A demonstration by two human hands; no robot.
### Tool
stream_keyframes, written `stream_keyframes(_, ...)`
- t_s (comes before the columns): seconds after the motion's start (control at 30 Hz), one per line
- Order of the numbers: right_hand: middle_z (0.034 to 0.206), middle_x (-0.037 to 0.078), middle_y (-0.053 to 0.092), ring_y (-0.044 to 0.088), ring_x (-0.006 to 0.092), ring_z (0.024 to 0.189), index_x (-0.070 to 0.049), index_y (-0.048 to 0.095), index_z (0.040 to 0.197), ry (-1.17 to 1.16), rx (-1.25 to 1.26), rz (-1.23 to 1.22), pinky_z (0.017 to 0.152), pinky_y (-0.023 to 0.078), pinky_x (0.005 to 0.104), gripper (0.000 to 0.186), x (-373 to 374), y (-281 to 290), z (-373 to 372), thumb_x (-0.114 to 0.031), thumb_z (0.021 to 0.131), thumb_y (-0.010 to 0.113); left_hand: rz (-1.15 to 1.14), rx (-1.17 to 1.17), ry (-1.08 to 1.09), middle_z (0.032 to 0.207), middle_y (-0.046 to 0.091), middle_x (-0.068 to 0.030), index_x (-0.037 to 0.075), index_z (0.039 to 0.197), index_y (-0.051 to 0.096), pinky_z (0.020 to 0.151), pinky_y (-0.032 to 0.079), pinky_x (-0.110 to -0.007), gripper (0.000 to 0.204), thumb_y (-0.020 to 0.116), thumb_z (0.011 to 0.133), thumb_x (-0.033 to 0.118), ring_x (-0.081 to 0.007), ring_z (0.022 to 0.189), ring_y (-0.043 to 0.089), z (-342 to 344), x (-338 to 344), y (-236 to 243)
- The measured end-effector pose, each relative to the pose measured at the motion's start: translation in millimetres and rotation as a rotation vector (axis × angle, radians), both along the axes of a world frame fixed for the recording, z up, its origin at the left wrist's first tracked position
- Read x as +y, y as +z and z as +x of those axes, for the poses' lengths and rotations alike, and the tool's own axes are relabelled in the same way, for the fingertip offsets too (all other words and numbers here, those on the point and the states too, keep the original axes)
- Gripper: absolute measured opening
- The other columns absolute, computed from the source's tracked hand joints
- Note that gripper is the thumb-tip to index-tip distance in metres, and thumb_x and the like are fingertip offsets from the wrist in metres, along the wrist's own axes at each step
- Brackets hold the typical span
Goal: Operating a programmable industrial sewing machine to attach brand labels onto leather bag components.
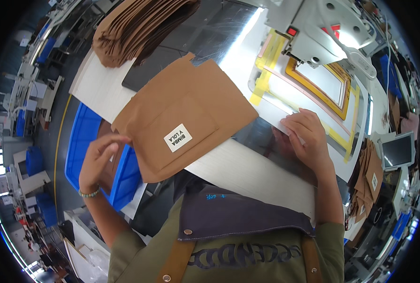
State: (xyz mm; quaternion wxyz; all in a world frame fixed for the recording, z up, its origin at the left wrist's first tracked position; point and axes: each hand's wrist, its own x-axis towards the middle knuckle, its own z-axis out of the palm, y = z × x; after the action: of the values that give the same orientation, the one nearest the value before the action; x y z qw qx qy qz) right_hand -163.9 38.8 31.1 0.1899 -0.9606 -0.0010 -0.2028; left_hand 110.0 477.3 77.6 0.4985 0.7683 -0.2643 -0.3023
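Nearest the camera is the person's own chest, in an olive top with a dark apron point(240, 214) on brown straps. Just beyond it, the left hand point(99, 158) — a beaded bracelet at its wrist — pinches the left edge of a brown fabric panel point(184, 115) between thumb and fingertips, closed on the cloth. The panel carries a sewn-on pocket with a small white label point(177, 137); it lies across the shiny metal worktop point(247, 172), its lower left part hanging out over the edge above a blue plastic bin point(85, 141) that stands below

To the right, the right hand point(306, 134) lies palm down with fingers spread loosely, open and gripping nothing, its fingertips pressing on the near corner of a clear plastic template point(309, 101) edged with yellow tape. That template lies flat on the worktop and runs under the white head of a sewing machine point(323, 33) further back

At the far left of the worktop sits a stack of brown fabric pieces point(139, 26), fanned over a pale board point(101, 92). Off to the right, beside a small screen point(397, 150), another heap of brown pieces point(368, 179) rests — well apart from both hands
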Motion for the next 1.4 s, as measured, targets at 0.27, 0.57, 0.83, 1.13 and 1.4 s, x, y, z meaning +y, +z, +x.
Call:
stream_keyframes(0.27,0.131,0.012,0.069,0.062,0.0298,0.127,-0.004,0.07,0.126,0.257,0.09,-0.062,0.116,0.041,0.0507,0.033,46.4,18.0,77.7,-0.014,0.095,0.071,0.218,-0.692,0.234,0.124,0.067,-0.0114,0.001,0.135,0.066,0.099,0.05,-0.036,0.06,0.088,0.083,0.022,-0.0256,0.118,0.061,18.5,-31.2,-63.5)
stream_keyframes(0.57,0.135,0.019,0.064,0.053,0.0342,0.134,0.002,0.061,0.138,0.108,0.127,0.065,0.117,0.038,0.0509,0.059,72.9,-24.7,201.6,-0.032,0.092,0.075,0.425,-0.374,0.3,0.09,0.058,-0.0053,0.002,0.121,0.067,0.086,0.051,-0.037,0.063,0.097,0.07,0.023,-0.0217,0.091,0.056,14.5,-48.1,-58.2)
stream_keyframes(0.83,0.099,0.007,0.069,0.064,0.018,0.1,-0.005,0.065,0.114,0.176,0.397,0.778,0.09,0.051,0.0345,0.03,69.5,3.5,193.1,-0.029,0.098,0.074,0.194,-0.591,0.283,0.096,0.058,-0.0068,0.001,0.116,0.066,0.089,0.051,-0.037,0.063,0.098,0.067,0.022,-0.0222,0.095,0.055,8.7,-46.0,-66.7)
stream_keyframes(1.13,0.094,-0.005,0.065,0.058,0.0032,0.089,-0.01,0.062,0.105,0.418,0.454,1.43,0.083,0.049,0.0242,0.016,69.6,-4.3,179.2,-0.025,0.105,0.069,0.186,-0.652,0.277,0.102,0.061,-0.0094,0.002,0.114,0.066,0.091,0.051,-0.039,0.059,0.096,0.068,0.022,-0.0273,0.1,0.058,-5.9,-51.9,-67.2)
stream_keyframes(1.4,0.099,-0.004,0.063,0.057,0.0044,0.096,-0.008,0.062,0.104,0.232,0.424,1.295,0.086,0.048,0.0242,0.019,70.3,10.5,166.2,-0.025,0.104,0.07,0.147,-0.867,0.283,0.116,0.062,-0.0121,0.004,0.121,0.068,0.097,0.046,-0.049,0.066,0.095,0.065,0.027,-0.0348,0.113,0.057,-3.8,-46.8,-77.2)
